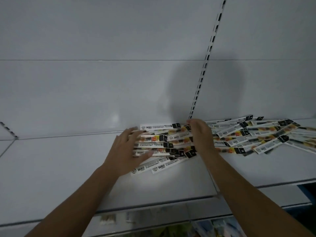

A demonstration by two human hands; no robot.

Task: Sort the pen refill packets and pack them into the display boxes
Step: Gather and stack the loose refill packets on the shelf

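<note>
Several long, narrow pen refill packets (164, 144), white with black ends and orange labels, lie in a loose heap on a white shelf (68, 168). More of these packets (259, 135) spread off to the right along the back panel. My left hand (127, 149) lies flat with straight fingers on the left end of the heap. My right hand (201, 135) stands edge-on against the heap's middle, fingers straight, between the left bundle and the right spread. No display box is in view.
A white back panel (119, 82) with a slotted upright (203, 69) rises behind the shelf. The shelf's front edge (153, 201) runs below my forearms. Blurred goods (218, 226) sit on a lower shelf.
</note>
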